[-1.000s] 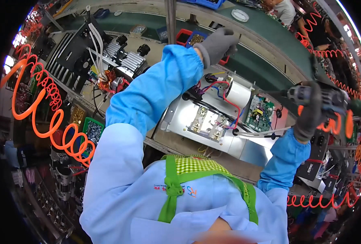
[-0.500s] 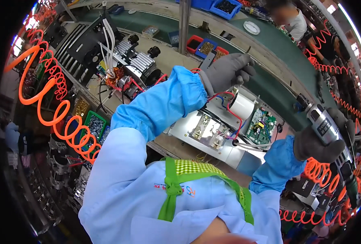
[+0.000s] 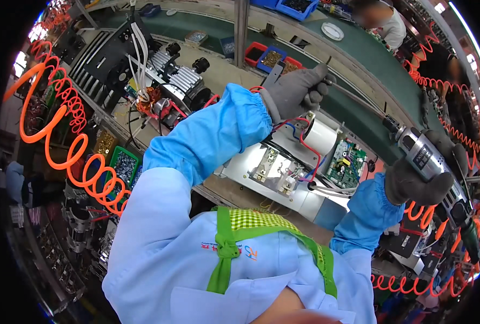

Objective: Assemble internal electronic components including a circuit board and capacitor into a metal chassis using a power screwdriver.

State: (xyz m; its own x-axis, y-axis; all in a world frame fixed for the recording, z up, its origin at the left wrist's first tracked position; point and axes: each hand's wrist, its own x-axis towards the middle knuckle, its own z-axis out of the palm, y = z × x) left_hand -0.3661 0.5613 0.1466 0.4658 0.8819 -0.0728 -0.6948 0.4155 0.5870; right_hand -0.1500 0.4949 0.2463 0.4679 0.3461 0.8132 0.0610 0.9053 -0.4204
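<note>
My right hand (image 3: 415,181), in a dark grey glove, is closed around a silver and black power screwdriver (image 3: 426,159). Its long thin bit runs up and left to my left hand (image 3: 298,93), gloved alike. The left fingers are pinched at the bit's end, and a small dark thin piece pokes up there; what they hold is too small to name. Below the left hand lies a white metal chassis (image 3: 240,171). On it are a white cylinder (image 3: 321,137), a green circuit board (image 3: 347,164), and red and blue wires.
At left stands another assembly with finned metal heatsinks (image 3: 183,78). Orange coiled hoses (image 3: 53,151) hang at both sides. Small parts fill a red bin (image 3: 254,53) and a blue bin (image 3: 271,60) behind a metal post (image 3: 241,32). A person (image 3: 394,29) works across the green belt (image 3: 353,59).
The screwdriver has moved left and up, bringing its bit's end to my left fingers. My left hand has shifted slightly left and its fingertips have drawn together.
</note>
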